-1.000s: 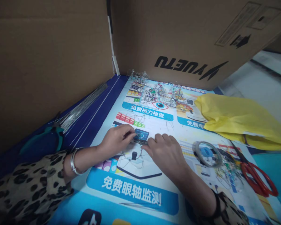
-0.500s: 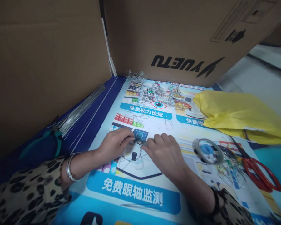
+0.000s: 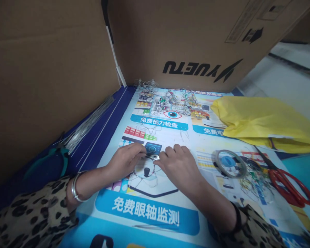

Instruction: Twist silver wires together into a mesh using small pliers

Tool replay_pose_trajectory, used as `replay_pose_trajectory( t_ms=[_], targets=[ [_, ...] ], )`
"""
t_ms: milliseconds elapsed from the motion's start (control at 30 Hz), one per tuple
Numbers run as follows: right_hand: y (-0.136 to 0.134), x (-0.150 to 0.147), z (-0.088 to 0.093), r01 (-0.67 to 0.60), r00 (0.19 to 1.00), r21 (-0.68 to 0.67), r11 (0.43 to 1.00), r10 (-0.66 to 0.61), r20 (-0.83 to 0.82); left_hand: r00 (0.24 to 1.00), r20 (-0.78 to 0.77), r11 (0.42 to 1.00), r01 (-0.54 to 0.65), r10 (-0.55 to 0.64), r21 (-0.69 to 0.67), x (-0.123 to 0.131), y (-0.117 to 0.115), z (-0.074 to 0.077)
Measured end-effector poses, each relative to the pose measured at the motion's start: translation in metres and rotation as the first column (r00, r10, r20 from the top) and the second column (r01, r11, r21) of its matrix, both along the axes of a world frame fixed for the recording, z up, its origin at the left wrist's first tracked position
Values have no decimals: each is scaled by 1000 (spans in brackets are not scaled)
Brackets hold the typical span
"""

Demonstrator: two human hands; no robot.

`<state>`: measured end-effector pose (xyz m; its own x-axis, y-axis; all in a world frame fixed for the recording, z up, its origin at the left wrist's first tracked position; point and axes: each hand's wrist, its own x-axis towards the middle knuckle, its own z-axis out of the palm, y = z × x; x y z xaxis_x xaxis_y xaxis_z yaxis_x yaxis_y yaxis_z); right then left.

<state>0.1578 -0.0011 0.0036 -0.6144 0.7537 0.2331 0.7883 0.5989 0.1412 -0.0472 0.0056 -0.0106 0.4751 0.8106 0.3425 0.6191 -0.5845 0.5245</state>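
Two hands, one tape roll, one pair of scissors, one pair of pliers, one yellow bag

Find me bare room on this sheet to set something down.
Bare patches of the printed sheet: between the right hand and yellow fabric, and between the left sleeve and the nearest thin wires. Crowded: wire tangles beside the scissors and along the far carton.

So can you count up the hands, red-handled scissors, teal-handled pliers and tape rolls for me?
Hands: 2 (left hand, right hand)
Red-handled scissors: 1
Teal-handled pliers: 1
Tape roll: 1
Total: 5
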Motion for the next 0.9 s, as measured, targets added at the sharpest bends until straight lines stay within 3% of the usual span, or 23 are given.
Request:
replay_pose_trajectory(
  t_ms=[900],
  targets=[
    [10, 0, 5, -54, 996, -58, 997, 58, 66, 992, -123, 1000, 24, -22, 16, 3, 0, 1]
  ],
)
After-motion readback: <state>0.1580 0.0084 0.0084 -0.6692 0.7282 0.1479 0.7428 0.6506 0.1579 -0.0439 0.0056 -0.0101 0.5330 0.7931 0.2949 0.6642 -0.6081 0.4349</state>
